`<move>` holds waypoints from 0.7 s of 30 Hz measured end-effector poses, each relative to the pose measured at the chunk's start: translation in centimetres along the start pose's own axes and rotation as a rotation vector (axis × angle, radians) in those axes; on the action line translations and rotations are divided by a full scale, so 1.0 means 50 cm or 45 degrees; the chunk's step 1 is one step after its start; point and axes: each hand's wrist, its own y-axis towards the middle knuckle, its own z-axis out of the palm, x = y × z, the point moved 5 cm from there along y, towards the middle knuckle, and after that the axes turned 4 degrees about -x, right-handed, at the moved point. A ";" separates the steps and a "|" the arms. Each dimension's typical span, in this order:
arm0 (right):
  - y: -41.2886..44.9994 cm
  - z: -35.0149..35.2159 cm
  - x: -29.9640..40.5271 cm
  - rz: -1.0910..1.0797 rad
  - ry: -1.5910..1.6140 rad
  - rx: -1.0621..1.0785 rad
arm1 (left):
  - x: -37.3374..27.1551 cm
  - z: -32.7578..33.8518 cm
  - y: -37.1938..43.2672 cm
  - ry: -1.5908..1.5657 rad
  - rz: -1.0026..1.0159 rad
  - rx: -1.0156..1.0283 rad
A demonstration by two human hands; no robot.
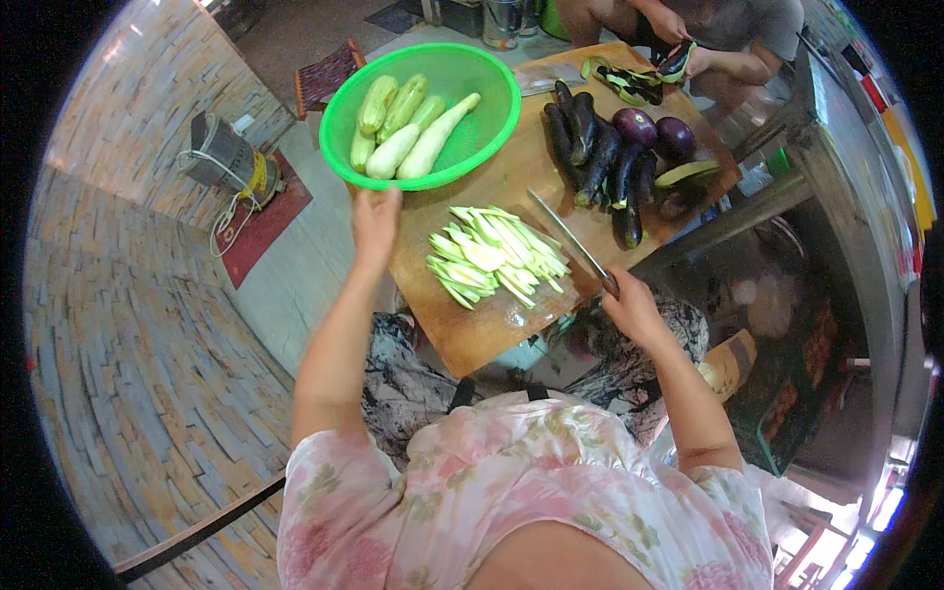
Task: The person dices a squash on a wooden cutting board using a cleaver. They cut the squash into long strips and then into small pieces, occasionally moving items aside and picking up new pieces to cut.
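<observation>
My right hand (pixel 636 306) is closed around the handle of a kitchen knife (pixel 571 234), its blade pointing up and left over a wooden board (pixel 457 343). Left of the blade lies a heap of pale green squash strips (pixel 494 254). My left hand (pixel 377 221) is at the near rim of a green plastic basket (pixel 509 140); whether it grips the rim cannot be told. Several peeled pale squashes (pixel 436 140) lie in the basket. Dark eggplants (pixel 599 158) are piled on the board's right part, with round purple ones (pixel 634 127) beside them.
Across the board, another person's hands (pixel 693 60) hold a partly peeled eggplant (pixel 675 63) near a pile of dark peelings (pixel 627 82). A woven stool (pixel 328 77) stands behind the basket. A cylindrical appliance with a white cord (pixel 234 166) is on a red mat at the left.
</observation>
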 end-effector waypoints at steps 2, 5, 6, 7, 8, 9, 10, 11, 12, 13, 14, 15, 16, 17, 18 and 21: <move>0.038 0.011 0.035 -0.031 -0.034 0.034 | -0.021 0.014 -0.101 0.627 0.942 0.064; 0.093 0.033 0.058 -0.117 -0.158 0.050 | -0.038 0.064 -0.203 0.737 1.379 0.562; 0.110 0.048 0.077 -0.192 -0.221 0.057 | -0.024 0.075 -0.230 0.766 1.515 0.733; 0.121 0.060 0.091 -0.261 -0.286 0.056 | -0.016 0.092 -0.249 0.785 1.659 0.908; 0.129 0.080 0.090 -0.253 -0.291 0.057 | -0.013 0.105 -0.248 0.776 1.660 0.912; 0.139 0.101 0.092 -0.221 -0.178 0.097 | -0.013 0.119 -0.245 0.754 1.664 0.968; 0.147 0.115 0.091 -0.189 -0.065 0.136 | -0.014 0.133 -0.244 0.733 1.668 1.025; 0.152 0.117 0.086 -0.186 -0.068 0.134 | -0.016 0.145 -0.243 0.727 1.671 1.024; 0.151 0.124 0.102 -0.261 -0.131 0.251 | -0.017 0.152 -0.245 0.700 1.685 0.967; 0.149 0.130 0.117 -0.337 -0.193 0.369 | -0.018 0.155 -0.246 0.673 1.697 0.908; 0.149 0.126 0.133 -0.396 -0.171 0.414 | -0.009 0.159 -0.251 0.717 1.667 0.873; 0.160 0.124 0.130 -0.389 -0.172 0.408 | -0.010 0.166 -0.256 0.711 1.674 0.877; 0.171 0.127 0.128 -0.410 -0.176 0.481 | -0.012 0.171 -0.256 0.734 1.613 0.806; 0.183 0.128 0.126 -0.430 -0.178 0.555 | -0.013 0.176 -0.257 0.757 1.551 0.735; 0.199 0.116 0.142 -0.425 -0.180 0.549 | -0.016 0.180 -0.261 0.783 1.494 0.665; 0.249 0.094 0.193 -0.597 -0.380 0.639 | -0.031 0.204 -0.264 0.893 1.278 0.418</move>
